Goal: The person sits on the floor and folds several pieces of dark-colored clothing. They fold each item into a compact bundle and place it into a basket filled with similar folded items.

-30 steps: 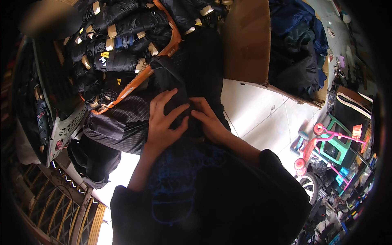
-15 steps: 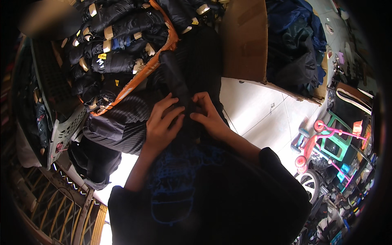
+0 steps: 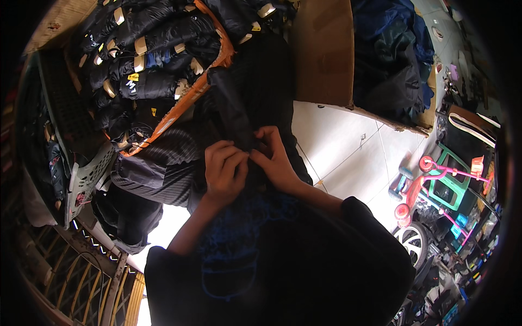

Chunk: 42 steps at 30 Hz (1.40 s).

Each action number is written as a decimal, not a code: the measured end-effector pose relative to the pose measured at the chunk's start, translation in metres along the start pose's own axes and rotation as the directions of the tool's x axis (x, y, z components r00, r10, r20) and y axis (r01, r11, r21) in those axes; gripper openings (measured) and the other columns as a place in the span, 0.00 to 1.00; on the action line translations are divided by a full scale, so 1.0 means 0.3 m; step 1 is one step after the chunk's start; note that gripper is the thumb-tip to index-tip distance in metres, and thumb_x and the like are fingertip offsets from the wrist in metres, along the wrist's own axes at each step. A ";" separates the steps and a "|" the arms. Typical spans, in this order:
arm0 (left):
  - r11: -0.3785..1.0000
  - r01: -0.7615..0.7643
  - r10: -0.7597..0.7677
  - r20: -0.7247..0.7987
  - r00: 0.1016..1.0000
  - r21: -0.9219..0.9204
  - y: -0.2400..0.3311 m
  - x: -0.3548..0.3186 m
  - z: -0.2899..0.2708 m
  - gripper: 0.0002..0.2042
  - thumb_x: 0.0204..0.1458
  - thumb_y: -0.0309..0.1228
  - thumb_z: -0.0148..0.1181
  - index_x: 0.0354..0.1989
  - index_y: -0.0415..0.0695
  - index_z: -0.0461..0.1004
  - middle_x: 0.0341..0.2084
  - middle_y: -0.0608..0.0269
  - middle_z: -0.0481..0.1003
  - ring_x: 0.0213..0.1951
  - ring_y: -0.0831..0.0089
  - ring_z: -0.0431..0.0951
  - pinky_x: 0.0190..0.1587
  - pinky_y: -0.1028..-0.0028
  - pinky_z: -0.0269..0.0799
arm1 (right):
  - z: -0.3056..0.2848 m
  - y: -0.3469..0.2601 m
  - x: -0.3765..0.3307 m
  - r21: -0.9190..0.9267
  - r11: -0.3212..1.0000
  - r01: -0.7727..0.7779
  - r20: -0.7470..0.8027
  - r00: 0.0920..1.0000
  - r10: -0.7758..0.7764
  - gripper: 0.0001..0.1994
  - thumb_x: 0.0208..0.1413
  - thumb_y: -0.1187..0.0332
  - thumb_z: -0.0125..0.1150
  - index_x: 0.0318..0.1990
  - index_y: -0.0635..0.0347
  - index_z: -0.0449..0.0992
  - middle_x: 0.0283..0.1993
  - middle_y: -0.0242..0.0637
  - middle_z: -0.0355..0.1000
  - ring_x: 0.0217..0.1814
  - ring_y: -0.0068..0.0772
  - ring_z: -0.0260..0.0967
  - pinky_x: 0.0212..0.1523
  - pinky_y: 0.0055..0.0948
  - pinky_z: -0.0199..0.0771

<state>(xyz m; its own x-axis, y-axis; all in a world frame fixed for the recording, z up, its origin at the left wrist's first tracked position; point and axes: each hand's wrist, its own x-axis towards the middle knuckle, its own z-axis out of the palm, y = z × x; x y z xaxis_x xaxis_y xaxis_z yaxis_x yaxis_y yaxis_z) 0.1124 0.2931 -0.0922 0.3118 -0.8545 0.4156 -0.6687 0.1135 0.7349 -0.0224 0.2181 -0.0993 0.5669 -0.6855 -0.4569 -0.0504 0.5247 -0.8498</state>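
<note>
White tiled floor (image 3: 348,146), one cardboard box (image 3: 322,49), two hands, left hand (image 3: 224,171), right hand (image 3: 274,160), together pinching one black folded garment (image 3: 234,108)

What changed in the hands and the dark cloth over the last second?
The left hand slid from lying flat on the dark garment to curling its fingers at its lower end, close against the right hand. The garment's folded strip now stands up longer above the hands. Both hands kept their hold throughout. The orange-rimmed container of rolled dark bundles, the cardboard box and the striped cloth stayed put.
</note>
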 end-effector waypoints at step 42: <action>0.114 0.756 -0.749 0.444 0.492 -0.645 -0.077 -0.095 -0.031 0.15 0.55 0.29 0.62 0.48 0.33 0.75 0.41 0.53 0.81 0.45 0.69 0.80 0.51 0.72 0.74 | 0.016 -0.032 0.063 -0.701 0.695 0.159 0.508 0.795 0.331 0.37 0.67 0.51 0.44 0.68 0.80 0.45 0.59 0.69 0.64 0.61 0.63 0.64 0.63 0.46 0.63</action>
<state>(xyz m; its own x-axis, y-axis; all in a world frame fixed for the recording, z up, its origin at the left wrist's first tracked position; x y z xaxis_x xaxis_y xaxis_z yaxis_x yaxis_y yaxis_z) 0.1253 0.3195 -0.1160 0.3540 -0.7304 -0.5841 0.5951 -0.3059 0.7432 -0.0072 0.2025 -0.0986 0.8518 -0.1146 -0.5111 -0.5217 -0.0984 -0.8474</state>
